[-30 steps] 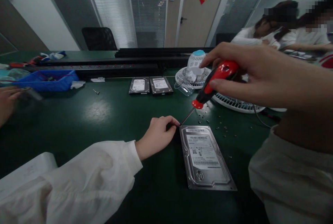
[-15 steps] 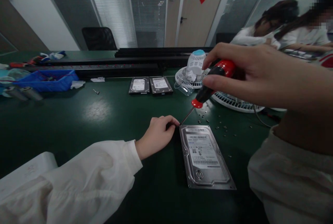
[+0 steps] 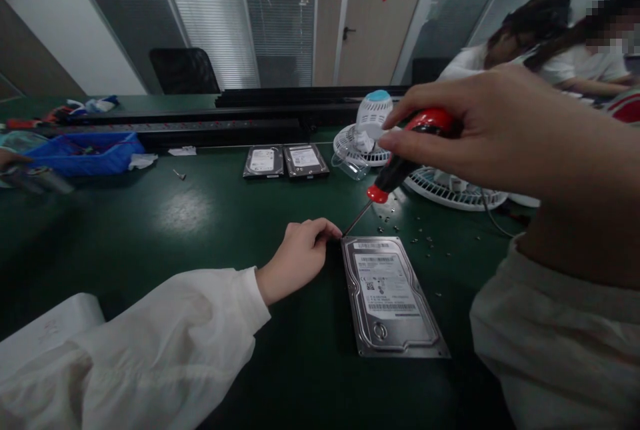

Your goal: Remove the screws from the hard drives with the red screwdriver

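A silver hard drive (image 3: 393, 293) with a white printed label lies flat on the green table before me. In my right hand (image 3: 465, 127) is a screwdriver (image 3: 400, 167) with a black and red handle, held slanted between thumb and fingers. Its thin shaft runs down to the drive's far left corner. My left hand (image 3: 295, 257) is closed, thumb and fingertips together right beside the screwdriver tip at that corner. Whatever those fingertips pinch, if anything, is too small to make out.
Several small screws (image 3: 429, 243) lie scattered beyond the drive. Two more hard drives (image 3: 306, 158) sit farther back, near white fan parts (image 3: 453, 193). At the left, another person's hand (image 3: 10, 158) is near blurred metal cylinders (image 3: 43, 180) and a blue bin (image 3: 90, 153).
The view has shifted slightly. My right hand has turned a little on the screwdriver handle, its tip staying at the same corner. Another person's hand has come in at far left.
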Demonstrator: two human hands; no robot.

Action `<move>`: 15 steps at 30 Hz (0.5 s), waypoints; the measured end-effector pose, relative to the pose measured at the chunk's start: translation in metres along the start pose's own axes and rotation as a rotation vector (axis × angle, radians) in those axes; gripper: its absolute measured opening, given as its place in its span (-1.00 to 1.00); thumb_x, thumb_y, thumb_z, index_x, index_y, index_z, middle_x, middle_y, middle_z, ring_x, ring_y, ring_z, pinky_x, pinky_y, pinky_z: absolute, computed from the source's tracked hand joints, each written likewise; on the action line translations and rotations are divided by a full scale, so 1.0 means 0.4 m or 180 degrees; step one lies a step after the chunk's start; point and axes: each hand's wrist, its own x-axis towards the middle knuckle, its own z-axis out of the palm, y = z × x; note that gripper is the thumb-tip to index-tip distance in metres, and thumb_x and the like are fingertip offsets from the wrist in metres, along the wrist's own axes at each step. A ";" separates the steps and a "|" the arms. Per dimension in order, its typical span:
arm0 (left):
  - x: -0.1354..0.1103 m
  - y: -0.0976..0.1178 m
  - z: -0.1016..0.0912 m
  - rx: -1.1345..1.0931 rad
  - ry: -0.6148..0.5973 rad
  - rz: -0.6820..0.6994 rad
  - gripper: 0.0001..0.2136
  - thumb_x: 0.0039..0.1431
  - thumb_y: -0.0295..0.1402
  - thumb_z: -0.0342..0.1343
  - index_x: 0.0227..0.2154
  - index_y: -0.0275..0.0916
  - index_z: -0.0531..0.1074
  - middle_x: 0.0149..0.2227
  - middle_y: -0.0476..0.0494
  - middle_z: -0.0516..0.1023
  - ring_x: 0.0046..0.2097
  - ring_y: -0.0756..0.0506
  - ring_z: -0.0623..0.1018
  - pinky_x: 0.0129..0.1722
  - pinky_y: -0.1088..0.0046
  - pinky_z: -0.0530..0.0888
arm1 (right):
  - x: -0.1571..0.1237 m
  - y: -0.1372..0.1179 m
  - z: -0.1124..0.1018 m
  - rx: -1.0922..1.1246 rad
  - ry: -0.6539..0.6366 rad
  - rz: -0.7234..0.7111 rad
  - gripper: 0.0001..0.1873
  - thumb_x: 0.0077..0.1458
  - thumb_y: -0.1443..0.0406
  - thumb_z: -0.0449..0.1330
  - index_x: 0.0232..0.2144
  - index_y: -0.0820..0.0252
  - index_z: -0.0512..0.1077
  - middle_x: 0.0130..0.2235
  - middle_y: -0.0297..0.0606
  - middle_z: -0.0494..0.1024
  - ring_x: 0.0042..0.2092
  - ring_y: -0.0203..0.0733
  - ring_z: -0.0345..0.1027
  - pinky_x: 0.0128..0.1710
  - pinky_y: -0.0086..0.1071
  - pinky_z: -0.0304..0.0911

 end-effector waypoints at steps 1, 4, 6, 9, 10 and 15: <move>0.000 0.000 0.000 -0.0008 -0.0001 0.0005 -0.71 0.26 -0.63 0.00 -0.22 -0.15 0.57 -0.15 -0.06 0.70 -0.06 -0.17 0.65 0.15 0.08 0.51 | 0.000 -0.001 -0.001 0.0076 0.0001 -0.0082 -0.51 0.20 -0.06 0.09 -0.14 0.16 0.58 -0.39 -0.26 0.51 -0.41 -0.35 0.22 -0.33 -0.35 0.09; 0.000 0.001 -0.001 -0.0032 -0.0006 0.0017 -0.70 0.24 -0.64 0.01 -0.22 -0.16 0.56 -0.15 -0.06 0.69 -0.07 -0.17 0.65 0.13 0.08 0.52 | -0.002 -0.004 -0.005 0.0384 -0.0196 -0.0280 -0.52 0.11 0.10 0.13 0.05 0.10 0.50 -0.34 -0.30 0.50 -0.41 -0.38 0.22 -0.33 -0.37 0.12; 0.000 0.000 -0.001 -0.0045 -0.0007 0.0030 -0.71 0.24 -0.64 0.01 -0.22 -0.17 0.56 -0.16 -0.07 0.69 -0.08 -0.17 0.64 0.12 0.08 0.52 | -0.003 -0.009 -0.005 0.0424 -0.0275 -0.0220 -0.51 0.17 0.04 0.10 0.08 0.05 0.47 -0.33 -0.30 0.50 -0.40 -0.34 0.24 -0.36 -0.35 0.10; 0.000 -0.002 0.000 -0.0064 -0.0005 0.0056 -0.73 0.26 -0.62 0.01 -0.22 -0.17 0.55 -0.15 -0.08 0.69 -0.07 -0.17 0.64 0.11 0.09 0.52 | -0.001 -0.016 0.000 0.0172 -0.0128 -0.0048 -0.50 0.25 -0.12 0.03 -0.10 0.07 0.52 -0.35 -0.25 0.48 -0.35 -0.26 0.27 -0.32 -0.30 0.07; 0.000 -0.003 0.000 -0.0068 -0.0006 0.0064 -0.73 0.26 -0.62 0.01 -0.22 -0.17 0.55 -0.15 -0.08 0.69 -0.07 -0.17 0.64 0.11 0.09 0.52 | 0.001 -0.017 0.002 0.0100 -0.0062 -0.0053 -0.51 0.25 -0.11 0.04 -0.13 0.09 0.52 -0.35 -0.25 0.47 -0.34 -0.25 0.27 -0.30 -0.30 0.06; 0.000 -0.004 -0.002 -0.0079 -0.0017 0.0079 -0.73 0.25 -0.62 0.02 -0.21 -0.17 0.56 -0.15 -0.07 0.69 -0.08 -0.17 0.64 0.09 0.12 0.52 | 0.002 -0.020 0.004 0.0501 -0.0238 -0.0481 -0.47 0.13 0.11 0.10 0.12 0.15 0.35 -0.10 -0.26 0.50 -0.22 -0.28 0.34 -0.20 -0.35 0.18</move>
